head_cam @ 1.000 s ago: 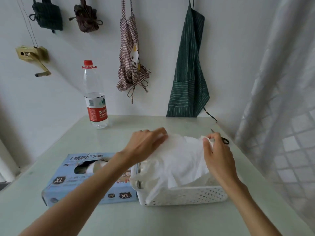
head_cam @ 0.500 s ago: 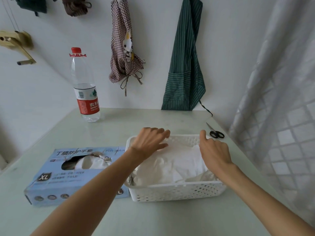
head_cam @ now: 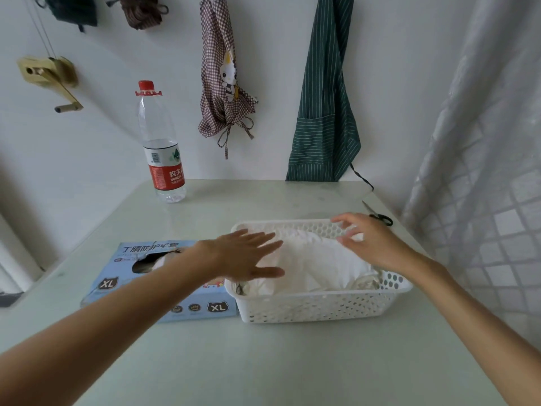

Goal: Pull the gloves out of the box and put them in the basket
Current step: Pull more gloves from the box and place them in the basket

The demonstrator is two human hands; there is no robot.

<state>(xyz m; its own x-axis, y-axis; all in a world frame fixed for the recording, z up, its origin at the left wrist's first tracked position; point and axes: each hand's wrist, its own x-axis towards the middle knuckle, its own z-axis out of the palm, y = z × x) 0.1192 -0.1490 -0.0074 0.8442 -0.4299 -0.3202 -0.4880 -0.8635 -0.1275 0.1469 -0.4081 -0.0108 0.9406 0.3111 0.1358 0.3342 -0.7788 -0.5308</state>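
Gloves [head_cam: 316,265] lie heaped in the basket [head_cam: 322,310], long axis toward the worktop's right edge. Left hand [head_cam: 243,256] and right hand [head_cam: 371,244], pressing the pile half a second ago, now hover empty, fingers spread: deposit done. More gloves show in the box [head_cam: 128,276].

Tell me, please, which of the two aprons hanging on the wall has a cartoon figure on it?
The brown-and-white checked apron, hanging right of the water bottle. It bears a cartoon figure; the green striped apron further right shows only stripes and a pocket.
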